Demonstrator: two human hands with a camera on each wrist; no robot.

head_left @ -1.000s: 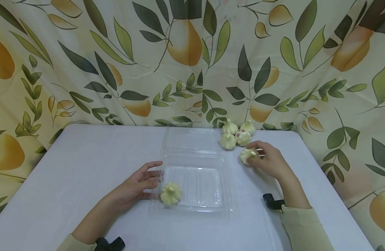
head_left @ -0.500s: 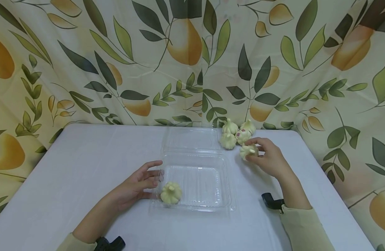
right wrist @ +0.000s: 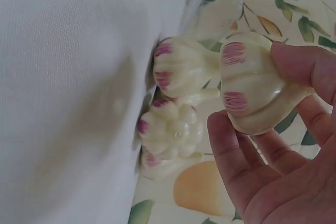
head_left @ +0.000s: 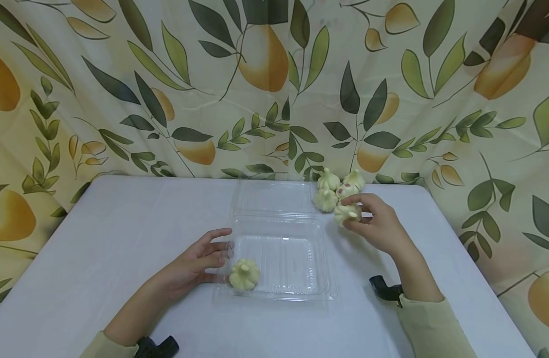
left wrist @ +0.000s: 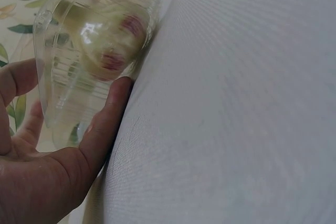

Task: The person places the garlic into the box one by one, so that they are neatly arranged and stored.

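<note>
While right fingers (right wrist: 229, 156) hold garlic (right wrist: 254, 85), left fingers (head_left: 216, 233) touch the container (head_left: 285, 258).

Garlic bulb (head_left: 347, 215): looks pale cream and ribbed, shows purple streaks near the base, hangs stem up, pinched by the right hand (head_left: 374, 223). Clear plastic container (head_left: 283, 263): lies open, lid (head_left: 274, 198) folded back, left side touched by the left hand (head_left: 198, 263); holds another bulb (head_left: 244, 275), stem up, in the near left corner. Four further bulbs (head_left: 347, 191): sit bunched together just beside the lid.
</note>
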